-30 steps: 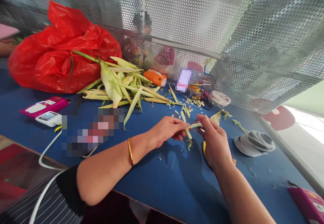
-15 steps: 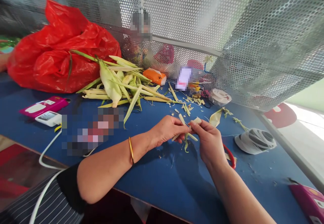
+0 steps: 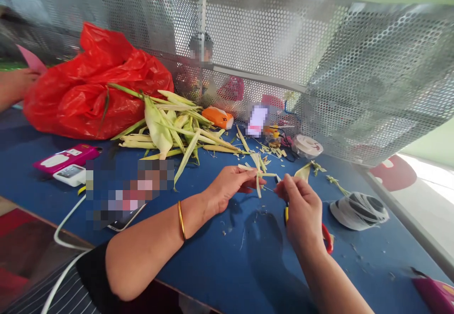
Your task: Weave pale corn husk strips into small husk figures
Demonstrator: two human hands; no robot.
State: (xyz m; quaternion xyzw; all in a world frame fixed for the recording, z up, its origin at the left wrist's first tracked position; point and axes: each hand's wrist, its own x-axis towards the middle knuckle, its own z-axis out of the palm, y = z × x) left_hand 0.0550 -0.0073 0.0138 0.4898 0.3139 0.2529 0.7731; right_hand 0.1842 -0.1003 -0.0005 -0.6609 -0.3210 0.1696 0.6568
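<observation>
Over the blue table (image 3: 220, 257), my left hand (image 3: 229, 186) pinches a small bundle of pale green leaf strips (image 3: 257, 176) crossed over one another. My right hand (image 3: 301, 205) is closed a little to the right of them, its fingertips pinched at a thin strand that runs to the bundle. Scissors with red and yellow handles (image 3: 326, 236) lie under my right wrist, mostly hidden. A gold bangle (image 3: 181, 219) sits on my left forearm.
A pile of long green leaves (image 3: 170, 125) lies against a red plastic bag (image 3: 92, 91) at the back left. Phones (image 3: 67, 162) and a white cable lie left. An orange box (image 3: 217, 115), a tape roll (image 3: 307, 144) and coiled white strips (image 3: 358, 207) sit by the perforated metal screen (image 3: 319, 54). Another person's hand (image 3: 14, 87) shows far left.
My hands came together on the leaf strips, then my right hand drew apart to the right, pulling a thin strand. The view shifted slightly downward.
</observation>
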